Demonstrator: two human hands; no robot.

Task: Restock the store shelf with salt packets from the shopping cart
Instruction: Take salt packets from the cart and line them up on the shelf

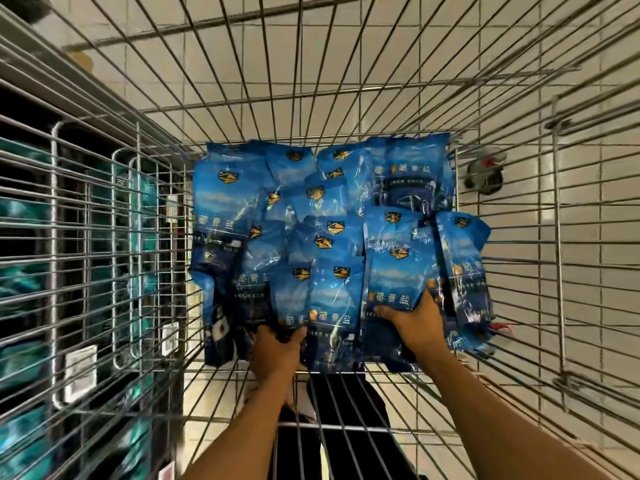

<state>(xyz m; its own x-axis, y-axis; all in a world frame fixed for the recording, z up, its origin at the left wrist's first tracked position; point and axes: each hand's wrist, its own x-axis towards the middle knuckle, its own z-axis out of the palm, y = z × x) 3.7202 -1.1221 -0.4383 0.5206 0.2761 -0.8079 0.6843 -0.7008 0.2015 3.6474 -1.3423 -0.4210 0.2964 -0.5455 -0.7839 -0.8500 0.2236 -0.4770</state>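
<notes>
Below, a silver wire shopping cart (519,237) holds a heap of glossy blue plastic salt packets (311,216) piled on its floor. At the near edge of the heap, the left hand (277,348) grips one blue packet (325,306), fingers curled over its lower end. The right hand (415,317) grips another blue packet (398,268) just to the right, while a dark store shelf (69,271) shows blurred through the left wall.

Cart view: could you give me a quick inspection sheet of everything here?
Surface: wire cart, tiled floor showing through it.
Job's things: blue salt packets piled in the cart.
Clutter: nothing seen.
Grips: left hand grips one packet's lower edge; right hand grips another.
Cables: nothing seen.
Surroundings: shelf at left behind wire dividers, with blurred teal packs and price tags.
</notes>
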